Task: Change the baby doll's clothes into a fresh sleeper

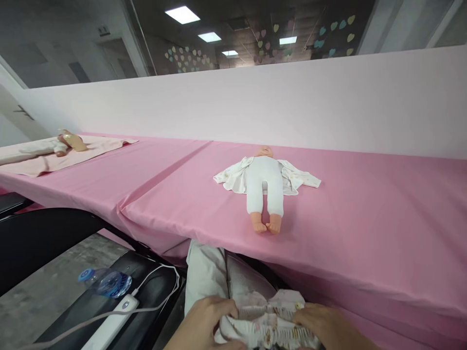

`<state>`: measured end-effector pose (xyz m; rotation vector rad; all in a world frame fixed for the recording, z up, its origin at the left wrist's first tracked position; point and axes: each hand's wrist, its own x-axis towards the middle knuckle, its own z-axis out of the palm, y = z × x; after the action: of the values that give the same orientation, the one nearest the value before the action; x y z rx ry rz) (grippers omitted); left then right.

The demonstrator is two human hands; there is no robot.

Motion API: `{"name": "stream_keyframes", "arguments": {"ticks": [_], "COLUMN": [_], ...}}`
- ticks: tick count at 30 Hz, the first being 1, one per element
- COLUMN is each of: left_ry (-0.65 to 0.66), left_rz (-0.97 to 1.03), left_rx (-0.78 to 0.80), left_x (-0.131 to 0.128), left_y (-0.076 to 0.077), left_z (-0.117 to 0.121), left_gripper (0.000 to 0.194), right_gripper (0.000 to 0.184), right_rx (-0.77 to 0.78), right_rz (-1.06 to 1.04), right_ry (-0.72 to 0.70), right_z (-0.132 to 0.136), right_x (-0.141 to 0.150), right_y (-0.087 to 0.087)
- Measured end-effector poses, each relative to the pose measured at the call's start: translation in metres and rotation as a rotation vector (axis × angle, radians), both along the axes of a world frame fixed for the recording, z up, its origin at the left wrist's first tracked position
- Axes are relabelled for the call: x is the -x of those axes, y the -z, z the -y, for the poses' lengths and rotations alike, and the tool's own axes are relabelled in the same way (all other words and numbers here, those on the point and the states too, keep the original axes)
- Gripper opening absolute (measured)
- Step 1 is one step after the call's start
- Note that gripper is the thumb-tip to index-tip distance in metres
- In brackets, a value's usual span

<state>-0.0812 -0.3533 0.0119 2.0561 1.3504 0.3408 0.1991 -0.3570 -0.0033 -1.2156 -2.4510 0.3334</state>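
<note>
Over my lap, my left hand [208, 322] grips the left side of small white patterned baby pants [272, 324], their elastic waistband gathered. On the other side, my right hand [324, 322] has its fingers closed on the same pants; the lower part of the cloth is cut off by the frame's bottom edge. Ahead on the pink-covered table, a baby doll [264, 182] in a white bodysuit lies on its back, bare feet towards me. An open white baby shirt [235, 174] spreads beneath it, sleeves out to both sides.
At far left, another doll [40, 147] lies on a light pink cloth [98, 146]. A black chair [47, 238] to my left bears a water bottle [105, 282] and a white power strip [113, 323] with cables. The pink-covered table [365, 209] meets a white wall [255, 107].
</note>
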Motion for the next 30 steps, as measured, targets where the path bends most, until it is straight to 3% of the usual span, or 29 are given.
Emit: {"name": "stream_keyframes", "arguments": {"ticks": [5, 8, 13, 21, 26, 30], "left_ry": [-0.132, -0.128, -0.121, -0.003, 0.02, 0.022], "left_rz": [0.131, 0.113, 0.032, 0.027, 0.09, 0.081], "left_rx": [-0.284, -0.525, -0.92, -0.915, -0.977, -0.988], "left_x": [-0.001, -0.005, -0.011, -0.016, -0.015, -0.012], "left_y": [-0.009, -0.019, -0.041, -0.048, -0.061, -0.061], "left_z": [0.006, 0.004, -0.009, -0.015, -0.015, -0.016], "left_gripper": [0.014, 0.013, 0.013, 0.018, 0.018, 0.019], "right_gripper": [0.023, 0.022, 0.005, 0.012, 0.01, 0.013], "right_rx": [-0.233, -0.357, -0.401, -0.401, -0.485, -0.469], "right_rz": [-0.117, -0.143, -0.114, 0.032, -0.103, -0.155], "right_ry": [-0.003, 0.006, -0.039, 0.012, -0.083, -0.149], "right_z": [-0.006, -0.013, -0.019, -0.025, -0.03, -0.028], "right_x": [0.002, 0.001, -0.001, -0.001, -0.011, -0.016], "right_y": [-0.026, -0.045, -0.068, -0.067, -0.09, -0.103]}}
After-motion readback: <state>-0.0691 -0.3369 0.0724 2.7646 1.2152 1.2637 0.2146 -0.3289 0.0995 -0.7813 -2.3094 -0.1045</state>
